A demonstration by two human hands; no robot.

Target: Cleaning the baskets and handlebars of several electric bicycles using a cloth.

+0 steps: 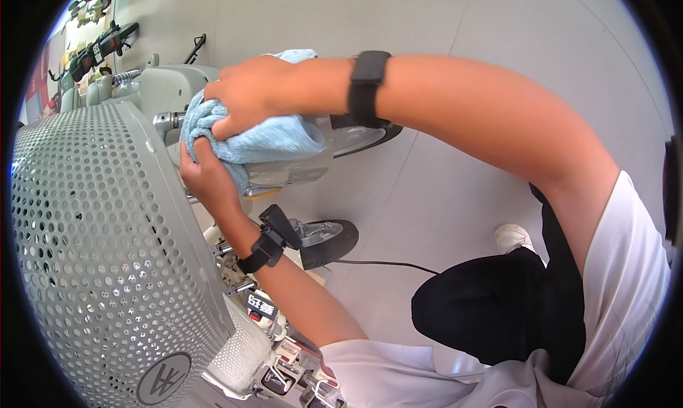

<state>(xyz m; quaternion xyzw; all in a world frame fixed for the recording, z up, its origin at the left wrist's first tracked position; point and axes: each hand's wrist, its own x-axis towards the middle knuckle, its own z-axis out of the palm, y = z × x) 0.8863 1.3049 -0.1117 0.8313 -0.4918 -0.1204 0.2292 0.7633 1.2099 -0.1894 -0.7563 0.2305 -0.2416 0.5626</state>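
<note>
The floor [420, 194] is pale grey, crossed by thin seams, and spreads out to the right of the basket [85, 216], a big grey thing punched full of round holes with an oval badge [165, 379] low on its wall. Just beyond the basket's rim sits a grey body panel [165, 88], and farther past its top left a black motorbike [103, 52] stands among other bikes. Right of the basket are two wheels, the upper one [356, 139] partly behind the cloth [274, 141], the lower one [331, 244] with a black cable [388, 265] trailing from near it toward the person's knee. Basket and panel crowd the working spot. The light blue cloth is bunched just right of the basket's upper rim, hiding whatever lies beneath. The right hand [249, 91] closes over its top, fingers curled in; the left hand [208, 175] grips its lower-left edge, thumb pressed against the folds.
</note>
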